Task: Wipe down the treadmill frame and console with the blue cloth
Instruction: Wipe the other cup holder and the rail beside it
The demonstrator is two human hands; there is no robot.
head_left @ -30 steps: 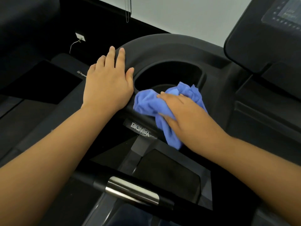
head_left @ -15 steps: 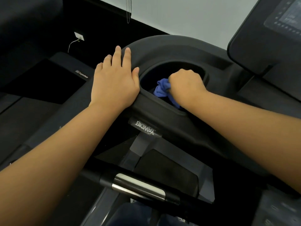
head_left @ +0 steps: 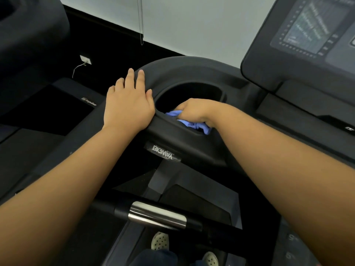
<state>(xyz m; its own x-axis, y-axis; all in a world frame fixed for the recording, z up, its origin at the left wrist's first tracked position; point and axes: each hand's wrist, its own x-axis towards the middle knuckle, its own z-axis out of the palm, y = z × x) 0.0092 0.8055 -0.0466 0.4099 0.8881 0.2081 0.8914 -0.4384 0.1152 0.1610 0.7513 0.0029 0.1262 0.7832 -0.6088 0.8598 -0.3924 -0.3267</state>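
Observation:
The black treadmill frame (head_left: 184,73) curves round a deep cup-holder recess (head_left: 192,95) at centre. My right hand (head_left: 194,110) reaches down into that recess with its fingers curled round the bunched blue cloth (head_left: 194,124), which shows at the recess's near rim. My left hand (head_left: 127,104) lies flat with straight fingers on the frame just left of the recess. The console (head_left: 307,31) with its dark display stands at the upper right, apart from both hands.
A handlebar with a shiny metal grip sensor (head_left: 157,215) crosses below my arms. A neighbouring machine's dark deck (head_left: 48,108) lies to the left. A wall socket with a cord (head_left: 85,60) sits by the back wall. My shoes (head_left: 160,240) show at the bottom.
My right hand carried the cloth from the frame's near rim down into the cup-holder recess, then drew it back toward the near side of the recess. The left hand stayed flat on the frame.

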